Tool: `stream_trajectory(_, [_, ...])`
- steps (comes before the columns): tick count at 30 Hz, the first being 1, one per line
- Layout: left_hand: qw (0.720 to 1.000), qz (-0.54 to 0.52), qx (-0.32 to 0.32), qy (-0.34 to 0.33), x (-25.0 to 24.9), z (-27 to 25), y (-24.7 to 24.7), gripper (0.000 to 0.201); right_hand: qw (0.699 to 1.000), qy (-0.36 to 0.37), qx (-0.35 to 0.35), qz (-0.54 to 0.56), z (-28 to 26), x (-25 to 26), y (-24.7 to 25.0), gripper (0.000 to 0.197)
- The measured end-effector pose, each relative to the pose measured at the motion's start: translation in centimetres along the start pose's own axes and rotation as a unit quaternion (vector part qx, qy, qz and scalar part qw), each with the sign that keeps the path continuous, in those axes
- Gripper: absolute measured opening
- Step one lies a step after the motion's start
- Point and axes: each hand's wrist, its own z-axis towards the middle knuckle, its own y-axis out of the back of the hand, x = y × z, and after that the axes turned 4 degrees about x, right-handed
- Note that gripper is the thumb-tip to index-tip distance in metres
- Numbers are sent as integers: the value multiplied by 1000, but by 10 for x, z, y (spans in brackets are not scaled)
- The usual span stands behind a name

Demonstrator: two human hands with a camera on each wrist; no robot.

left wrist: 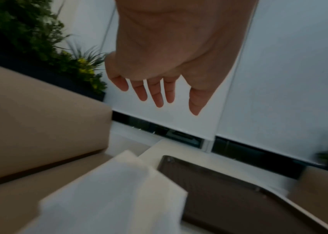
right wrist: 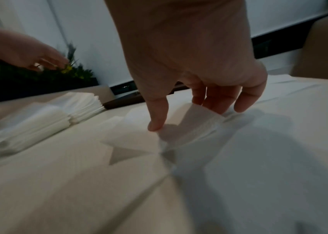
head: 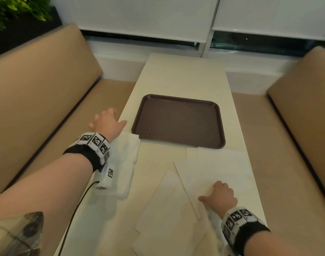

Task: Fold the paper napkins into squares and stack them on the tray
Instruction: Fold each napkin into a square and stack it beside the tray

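Two tan benches point(head: 38, 76) flank one pale table point(head: 180, 78), left and right. One brown tray point(head: 178, 121) lies on the table's middle, nothing on it. Unfolded napkins point(head: 169, 206) lie spread over the near end, at least three sheets overlapping; the exact count cannot be told. One stack of napkins point(head: 127, 157) sits at the near left edge, its far corner touching the tray's near left corner. Two hands are present. The left hand point(head: 107, 122) hovers above the table's left edge, fingers straight and spread, holding nothing. The right hand point(head: 220, 197) pinches a lifted edge of the right-hand napkin point(head: 219, 167) between thumb and fingers. Only the right wrist view shows this raised fold point(right wrist: 191, 120) and the stack's layered edges point(right wrist: 83, 107). The left wrist view alone shows the open palm point(left wrist: 159, 47).
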Motion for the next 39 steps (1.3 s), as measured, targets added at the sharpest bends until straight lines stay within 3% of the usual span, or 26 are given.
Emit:
stream_trajectory(4, [992, -68, 32, -102, -37, -48, -7, 40, 998, -22, 52, 35, 5, 3, 2, 61])
stream_trajectory(8, [950, -173, 213, -149, -58, -110, -58, 34, 987, 24, 71, 141, 4, -1, 4, 21])
stream_trajectory(11, [921, -202, 322, -83, -63, -147, -93, 45, 959, 57, 42, 276, -7, -10, 10, 13])
stream_trajectory(15, [894, -242, 378, 21, -61, -169, -124, 61, 929, 98, 27, 356, -27, -23, 23, 22])
stream_trajectory(17, [859, -303, 406, 78, -65, -176, -131, 68, 920, 107, 36, 376, -35, -28, 25, 22])
stream_trajectory(21, [753, -433, 464, 173, -81, -194, -125, 37, 870, 127, 84, 469, -53, -32, 31, 14])
stream_trajectory(24, [711, -492, 470, 179, -87, -200, -123, 25, 835, 143, 125, 516, -63, -35, 35, 14])
stream_trajectory(26, [714, -508, 454, 164, -88, -201, -123, 22, 836, 150, 139, 510, -66, -37, 36, 15])
stream_trajectory(30, [797, -470, 374, 57, -91, -204, -109, 14, 833, 156, 163, 505, -70, -43, 39, 14])
stream_trajectory(33, [831, -434, 345, -47, -95, -210, -83, 15, 811, 195, 182, 521, -75, -45, 57, 21])
stream_trajectory(36, [836, -424, 336, -92, -99, -216, -53, 17, 798, 246, 164, 526, -86, -39, 83, 22])
stream_trajectory(39, [813, -460, 342, -99, -106, -220, -24, 23, 781, 272, 137, 545, -98, -32, 106, 23])
